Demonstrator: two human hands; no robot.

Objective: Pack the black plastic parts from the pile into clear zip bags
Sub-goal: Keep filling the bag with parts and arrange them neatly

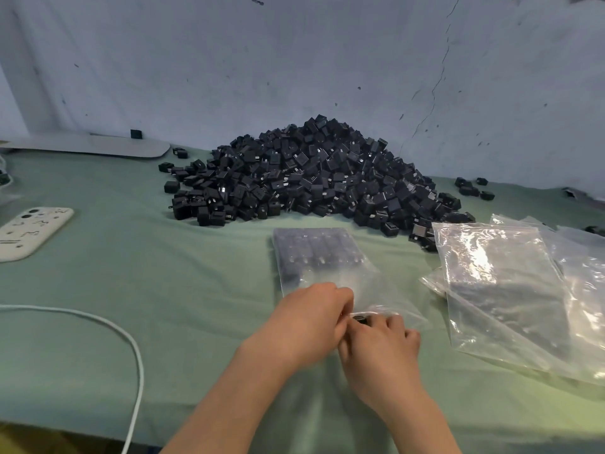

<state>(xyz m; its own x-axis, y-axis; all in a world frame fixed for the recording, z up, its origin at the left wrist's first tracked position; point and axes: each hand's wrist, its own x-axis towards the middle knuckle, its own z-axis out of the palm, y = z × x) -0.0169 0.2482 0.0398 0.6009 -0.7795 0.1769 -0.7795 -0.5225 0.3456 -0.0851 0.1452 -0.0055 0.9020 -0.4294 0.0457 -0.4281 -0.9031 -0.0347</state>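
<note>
Your zip bag [324, 263] lies flat on the green surface [163, 273] just in front of the pile [314, 178], its mouth toward you; your left hand [314, 319] has its fingers curled and pinches the near lip of that mouth, while your right hand [383, 342] has its fingers curled round one black part [360, 319] right at the opening. Expect the film to be thin, limp and slippery; it will probably buckle if pushed, so hold it by the stiffer zip edge and not by the middle. The parts look hard, blocky and light one by one, some with small metal prongs that may snag the film; take each by its flat sides. A filled bag will likely sag, so support it from below.

Counts: one bag in work, with parts already ranged in rows at its far end, too veiled by the film to number; the pile holds far too many to count, with strays beside both its ends; to the right of the pile the spare bags [510, 290] overlap, at least three, exact number unclear.
</note>
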